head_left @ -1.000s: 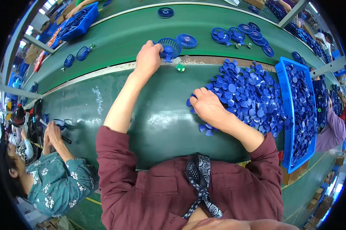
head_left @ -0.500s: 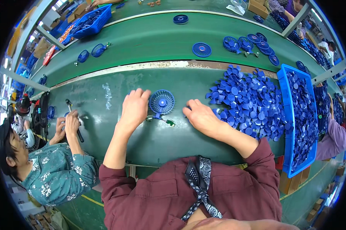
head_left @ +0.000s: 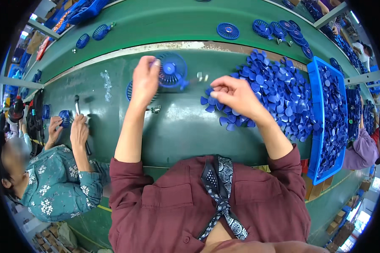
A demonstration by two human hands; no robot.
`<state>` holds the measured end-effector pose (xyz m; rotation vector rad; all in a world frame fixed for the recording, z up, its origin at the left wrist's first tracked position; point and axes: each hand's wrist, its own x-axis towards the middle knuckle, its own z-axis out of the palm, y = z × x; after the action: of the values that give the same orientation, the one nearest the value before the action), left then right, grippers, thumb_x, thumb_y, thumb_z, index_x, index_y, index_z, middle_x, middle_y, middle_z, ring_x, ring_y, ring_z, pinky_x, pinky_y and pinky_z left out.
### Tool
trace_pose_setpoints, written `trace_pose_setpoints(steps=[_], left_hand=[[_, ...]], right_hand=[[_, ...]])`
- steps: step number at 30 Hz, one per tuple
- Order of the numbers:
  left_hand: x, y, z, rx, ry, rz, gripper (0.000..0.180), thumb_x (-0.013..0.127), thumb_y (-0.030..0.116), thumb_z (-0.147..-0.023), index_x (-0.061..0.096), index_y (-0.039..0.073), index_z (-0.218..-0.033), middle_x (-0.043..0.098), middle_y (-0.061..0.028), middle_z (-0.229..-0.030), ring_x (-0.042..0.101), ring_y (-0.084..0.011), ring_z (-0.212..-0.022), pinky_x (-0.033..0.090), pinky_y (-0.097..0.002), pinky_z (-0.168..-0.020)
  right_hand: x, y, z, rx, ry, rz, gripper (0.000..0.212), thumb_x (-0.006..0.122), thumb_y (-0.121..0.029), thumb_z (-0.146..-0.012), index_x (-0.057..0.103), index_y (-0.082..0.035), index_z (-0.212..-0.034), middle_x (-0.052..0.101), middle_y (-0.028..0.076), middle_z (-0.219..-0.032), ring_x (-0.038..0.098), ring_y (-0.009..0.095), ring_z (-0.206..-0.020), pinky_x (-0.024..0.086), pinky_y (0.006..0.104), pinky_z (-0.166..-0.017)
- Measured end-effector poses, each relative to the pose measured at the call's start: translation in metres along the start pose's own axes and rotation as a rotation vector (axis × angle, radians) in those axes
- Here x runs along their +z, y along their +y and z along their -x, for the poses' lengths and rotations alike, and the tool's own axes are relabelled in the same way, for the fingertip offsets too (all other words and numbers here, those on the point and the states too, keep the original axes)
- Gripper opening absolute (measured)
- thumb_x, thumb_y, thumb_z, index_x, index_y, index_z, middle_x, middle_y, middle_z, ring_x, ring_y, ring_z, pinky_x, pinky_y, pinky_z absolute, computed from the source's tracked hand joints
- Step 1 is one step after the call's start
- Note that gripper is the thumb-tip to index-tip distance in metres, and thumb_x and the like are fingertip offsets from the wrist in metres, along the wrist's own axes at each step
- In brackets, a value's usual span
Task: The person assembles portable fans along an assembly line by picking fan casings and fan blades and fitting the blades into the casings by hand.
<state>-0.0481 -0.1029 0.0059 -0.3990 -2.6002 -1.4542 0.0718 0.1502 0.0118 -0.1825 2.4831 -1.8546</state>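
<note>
My left hand is closed on the rim of a round blue fan housing, which is blurred by motion. Wires trail from that housing toward a small circuit board. A second blue fan housing lies on the bench, partly hidden beneath my left wrist, with its little board sticking out on the right. At the left edge of a heap of blue fan blades, my right hand has its fingers curled and thumb pressed in. Blades lie right by its fingertips; what it pinches is unclear.
A blue tray full of blades stands right of the heap. Beyond the bench, a green conveyor carries several fan housings. To my left, a co-worker in a floral sleeve handles a fan housing near a hammer-like tool.
My left hand has moved away from me and now grips a fan housing. My right hand has shifted to the heap's edge, its fingers curling in. The whole view has shifted slightly.
</note>
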Motion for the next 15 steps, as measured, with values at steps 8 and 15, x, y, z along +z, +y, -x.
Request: trace_pose_setpoints(steps=[8, 15], left_hand=[[0.017, -0.004, 0.037, -0.642, -0.190, 1.223, 0.034, 0.055, 0.031, -0.097, 0.060, -0.002, -0.102, 0.068, -0.0159, -0.097, 0.069, -0.0295, -0.083, 0.058, -0.0321, -0.060], [0.021, -0.017, 0.048, -0.550, -0.186, 1.218, 0.018, 0.066, 0.018, -0.090, 0.061, 0.006, -0.101, 0.068, -0.0082, -0.091, 0.069, -0.0206, -0.079, 0.058, -0.0342, -0.067]], right_hand=[[0.001, 0.012, 0.012, 0.431, -0.089, -0.955, 0.023, 0.053, -0.018, -0.097, 0.059, -0.001, -0.110, 0.066, 0.010, -0.098, 0.062, 0.014, -0.074, 0.043, 0.0243, -0.053], [0.037, 0.009, 0.031, 0.519, -0.175, -0.583, 0.019, 0.051, -0.011, -0.096, 0.059, 0.000, -0.110, 0.066, 0.003, -0.089, 0.065, 0.012, -0.071, 0.050, 0.0230, -0.057]])
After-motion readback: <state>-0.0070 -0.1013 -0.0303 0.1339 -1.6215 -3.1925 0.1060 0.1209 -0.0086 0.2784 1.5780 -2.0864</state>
